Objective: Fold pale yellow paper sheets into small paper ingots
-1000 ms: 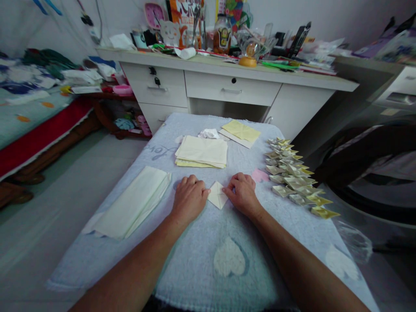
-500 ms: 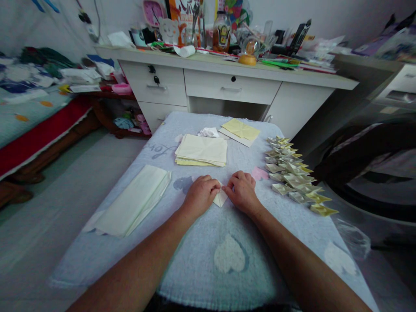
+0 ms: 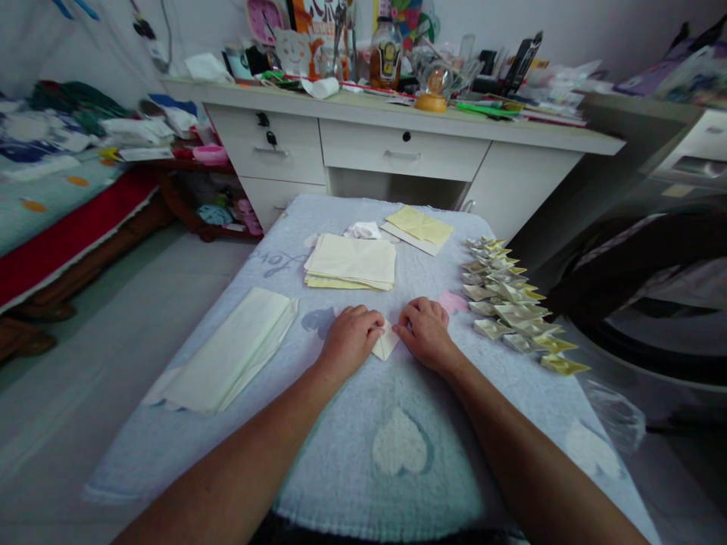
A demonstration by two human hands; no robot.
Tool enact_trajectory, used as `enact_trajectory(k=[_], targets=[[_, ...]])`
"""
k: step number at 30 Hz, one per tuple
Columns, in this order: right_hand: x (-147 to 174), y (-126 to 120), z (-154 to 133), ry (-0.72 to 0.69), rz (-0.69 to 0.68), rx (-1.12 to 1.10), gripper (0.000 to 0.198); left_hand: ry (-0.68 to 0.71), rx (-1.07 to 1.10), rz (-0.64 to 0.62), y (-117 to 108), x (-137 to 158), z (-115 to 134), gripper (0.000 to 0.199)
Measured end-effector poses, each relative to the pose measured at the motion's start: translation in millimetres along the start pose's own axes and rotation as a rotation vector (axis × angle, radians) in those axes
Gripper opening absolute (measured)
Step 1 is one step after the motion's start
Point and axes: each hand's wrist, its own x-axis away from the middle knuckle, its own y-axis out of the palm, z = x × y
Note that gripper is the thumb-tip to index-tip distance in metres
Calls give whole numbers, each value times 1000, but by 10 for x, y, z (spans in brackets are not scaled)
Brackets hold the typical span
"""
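Already, folded boats line the frame's right; at centre your left hand pinches the part-folded paper, your right hand touches its edge, grip unclear; above, the stack lies flat.

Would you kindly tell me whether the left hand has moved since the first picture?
Yes: judged against the paper stack, the left hand has moved right, and now covers part of the small folded paper.

A small cream square of folded paper, visibly creased, lay flat on the cloth-covered desk. One corner pointed toward the person; the left hand partly hid it.
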Motion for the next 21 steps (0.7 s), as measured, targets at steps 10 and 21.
enact_trajectory(k=[10, 21], targets=[[-10, 5, 117, -71, 39, -32, 17, -26, 2, -14, -7, -4, 10, 13], [12, 89, -36, -139, 73, 89, 40, -225, -146, -40, -114, 83, 20, 24]])
